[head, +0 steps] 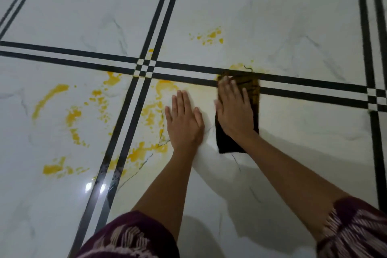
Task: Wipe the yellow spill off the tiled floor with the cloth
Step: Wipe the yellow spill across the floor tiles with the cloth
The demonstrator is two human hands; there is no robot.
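Note:
A dark cloth (252, 88), stained yellow at its far end, lies flat on the white marble-look tiled floor (293, 37) across the black grout stripes. My right hand (234, 109) presses flat on top of it, fingers stretched forward. My left hand (184, 121) rests palm-down on the bare tile just left of the cloth, fingers apart and holding nothing. Yellow spill (72, 114) is scattered in streaks and blobs over the tile to the left. More yellow spots (211, 35) sit farther away, and a faint yellow smear (237, 67) shows just beyond the cloth.
Double black stripes (83, 56) cross the floor and meet in a checkered crossing (145, 68). Another such stripe pair (372, 48) runs along the right side. My patterned maroon sleeves (129, 236) fill the bottom edge. Light glints on the wet floor at lower left (95, 186).

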